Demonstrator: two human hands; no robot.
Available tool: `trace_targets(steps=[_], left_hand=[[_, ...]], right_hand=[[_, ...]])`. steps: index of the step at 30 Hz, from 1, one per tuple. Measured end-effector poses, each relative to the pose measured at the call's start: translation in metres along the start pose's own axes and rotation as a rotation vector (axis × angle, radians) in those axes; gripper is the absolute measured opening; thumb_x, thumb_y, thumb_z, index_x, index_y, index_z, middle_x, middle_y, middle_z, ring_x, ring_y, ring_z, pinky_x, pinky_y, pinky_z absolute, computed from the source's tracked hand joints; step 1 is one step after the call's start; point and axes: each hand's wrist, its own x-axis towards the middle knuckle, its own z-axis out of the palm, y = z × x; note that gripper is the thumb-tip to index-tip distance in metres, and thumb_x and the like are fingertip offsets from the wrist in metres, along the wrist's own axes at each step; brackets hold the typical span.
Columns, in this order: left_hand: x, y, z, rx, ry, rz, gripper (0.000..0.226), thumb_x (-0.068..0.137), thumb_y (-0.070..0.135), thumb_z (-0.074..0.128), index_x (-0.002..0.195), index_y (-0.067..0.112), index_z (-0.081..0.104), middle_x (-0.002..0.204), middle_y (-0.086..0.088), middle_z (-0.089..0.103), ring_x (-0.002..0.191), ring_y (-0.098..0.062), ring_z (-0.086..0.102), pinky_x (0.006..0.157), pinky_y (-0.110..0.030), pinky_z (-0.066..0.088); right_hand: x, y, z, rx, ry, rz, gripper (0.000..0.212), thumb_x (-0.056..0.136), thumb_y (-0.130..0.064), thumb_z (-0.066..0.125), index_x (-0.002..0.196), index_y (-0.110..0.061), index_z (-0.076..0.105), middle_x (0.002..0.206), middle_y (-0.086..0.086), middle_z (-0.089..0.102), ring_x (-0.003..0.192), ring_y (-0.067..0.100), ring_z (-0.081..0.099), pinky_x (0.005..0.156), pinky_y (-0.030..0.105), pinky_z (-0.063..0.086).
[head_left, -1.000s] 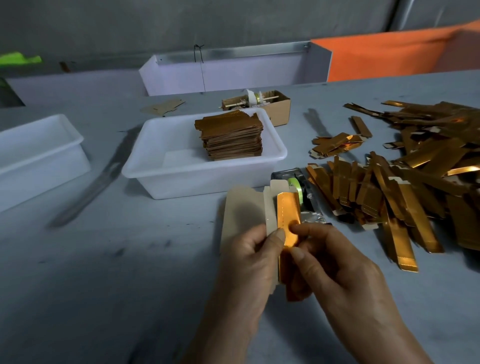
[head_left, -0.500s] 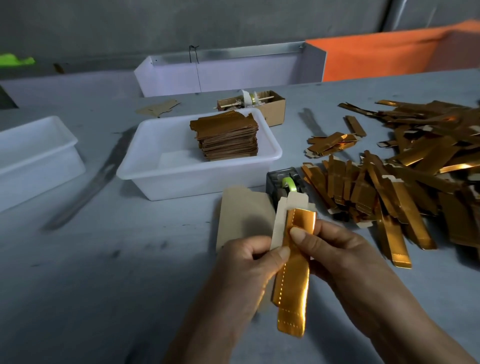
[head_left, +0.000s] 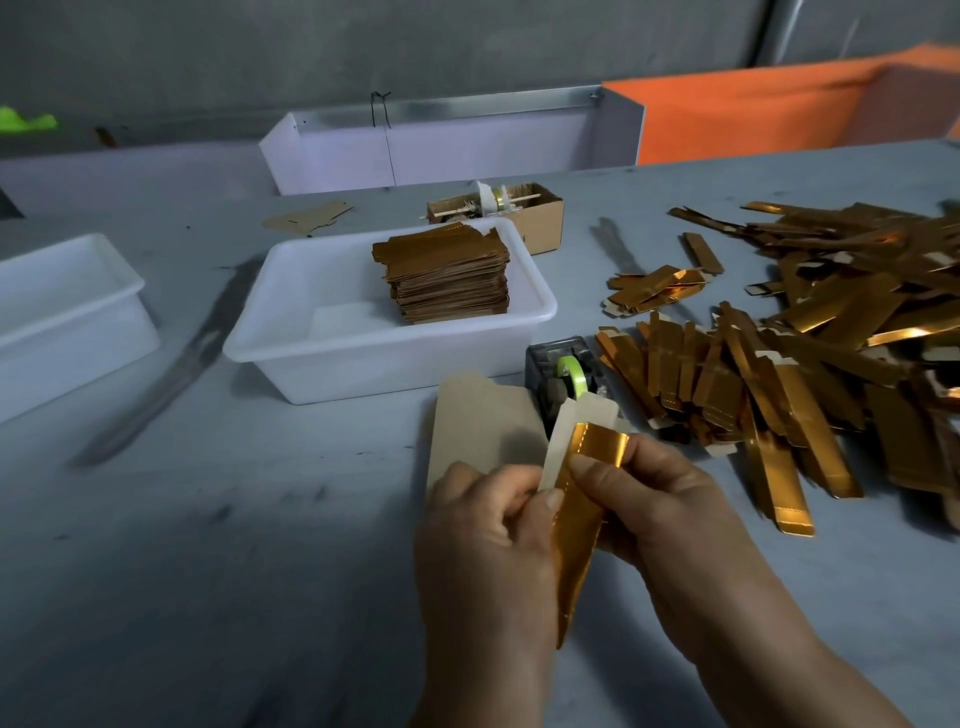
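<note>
**Both hands on the gold blank**

Here we are above the grey table, and both hands are busy. The left hand pinches the gold card blank at its pale edge, thumb on top. The right hand grips the shiny flap, thumb pressed flat on the foil. The blank is held just over the table, its plain brown side spread out to the left. How the fingers lie underneath is hard to tell. Just behind it sits the tape dispenser. Beyond that, a white tub holds a stack of flat blanks. To the right sprawls a heap of folded gold pieces.
</note>
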Motion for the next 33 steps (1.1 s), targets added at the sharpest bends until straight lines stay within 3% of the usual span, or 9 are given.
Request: trace_targets(steps=[4, 10, 13, 16, 19, 22, 26, 28, 33], left_hand=[[-0.013, 0.01, 0.011, 0.555, 0.092, 0.397, 0.023, 0.071, 0.003, 0.066, 0.091, 0.004, 0.076, 0.069, -0.009, 0.057, 0.065, -0.029, 0.058, 0.055, -0.041, 0.05], [-0.026, 0.024, 0.019, 0.733, -0.171, 0.342, 0.033, 0.077, 0.004, 0.043, 0.084, 0.002, 0.075, 0.068, -0.008, 0.059, 0.063, -0.025, 0.06, 0.058, -0.035, 0.048], [-0.025, 0.018, 0.016, 0.552, -0.158, 0.331, 0.025, 0.068, 0.007, 0.067, 0.09, 0.012, 0.077, 0.075, 0.0, 0.059, 0.069, -0.017, 0.06, 0.052, -0.025, 0.047], [-0.014, 0.012, 0.008, 0.078, -0.265, -0.037, 0.014, 0.086, 0.022, 0.067, 0.096, 0.031, 0.066, 0.092, 0.018, 0.053, 0.078, -0.001, 0.057, 0.058, -0.01, 0.043], [-0.002, 0.0, 0.0, -0.444, -0.396, -0.441, 0.01, 0.086, 0.018, 0.069, 0.085, 0.026, 0.064, 0.081, 0.004, 0.071, 0.061, -0.006, 0.067, 0.053, -0.017, 0.05], [0.003, -0.003, -0.004, -0.666, -0.5, -0.543, 0.01, 0.081, 0.013, 0.071, 0.073, 0.018, 0.073, 0.07, -0.001, 0.072, 0.063, -0.009, 0.07, 0.058, -0.02, 0.054], [0.001, 0.001, -0.005, -0.823, -0.564, -0.568, 0.015, 0.063, 0.026, 0.073, 0.075, 0.017, 0.076, 0.072, -0.003, 0.07, 0.062, -0.009, 0.067, 0.055, -0.018, 0.051], [0.004, 0.005, -0.003, -0.818, -0.468, -0.565, 0.003, 0.069, 0.017, 0.073, 0.067, 0.018, 0.075, 0.066, -0.005, 0.068, 0.055, -0.008, 0.061, 0.048, -0.016, 0.046], [0.019, -0.007, -0.007, -0.703, -0.164, -0.54, 0.015, 0.085, 0.017, 0.066, 0.072, 0.016, 0.072, 0.066, -0.006, 0.061, 0.059, -0.011, 0.049, 0.05, -0.019, 0.039]], right_hand=[[0.0, -0.002, 0.007, 0.079, 0.012, 0.017, 0.011, 0.085, -0.012, 0.062, 0.091, -0.016, 0.07, 0.082, 0.01, 0.072, 0.073, 0.019, 0.069, 0.059, 0.025, 0.057], [-0.005, -0.001, 0.005, 0.009, 0.005, 0.018, 0.037, 0.07, -0.038, 0.068, 0.09, -0.007, 0.067, 0.081, 0.019, 0.066, 0.069, 0.02, 0.065, 0.06, 0.024, 0.054], [-0.007, -0.002, 0.002, 0.007, 0.054, 0.002, 0.032, 0.064, -0.035, 0.067, 0.085, -0.01, 0.065, 0.081, 0.018, 0.065, 0.065, 0.015, 0.064, 0.053, 0.018, 0.053], [-0.007, -0.002, -0.004, -0.019, 0.037, -0.012, 0.031, 0.063, -0.036, 0.064, 0.084, -0.013, 0.066, 0.08, 0.015, 0.067, 0.076, 0.02, 0.068, 0.055, 0.016, 0.05], [-0.007, -0.003, -0.008, 0.011, 0.006, -0.002, 0.032, 0.06, -0.038, 0.065, 0.081, -0.013, 0.069, 0.079, 0.012, 0.069, 0.081, 0.02, 0.068, 0.068, 0.021, 0.047], [-0.004, -0.002, -0.01, 0.055, -0.021, 0.049, 0.025, 0.066, -0.041, 0.065, 0.074, -0.018, 0.071, 0.073, 0.004, 0.07, 0.079, 0.018, 0.068, 0.079, 0.032, 0.047], [0.004, -0.005, -0.015, 0.058, -0.02, 0.126, 0.035, 0.08, -0.044, 0.058, 0.096, -0.015, 0.068, 0.085, 0.005, 0.072, 0.084, 0.02, 0.069, 0.079, 0.035, 0.054], [0.006, -0.01, -0.018, -0.038, 0.004, 0.072, 0.034, 0.08, -0.049, 0.053, 0.088, -0.02, 0.067, 0.078, -0.002, 0.072, 0.075, 0.011, 0.069, 0.064, 0.023, 0.052], [0.027, -0.025, -0.04, -0.345, 0.195, -0.153, 0.01, 0.088, -0.032, 0.056, 0.084, -0.029, 0.066, 0.085, -0.009, 0.065, 0.086, 0.012, 0.06, 0.071, 0.028, 0.046]])
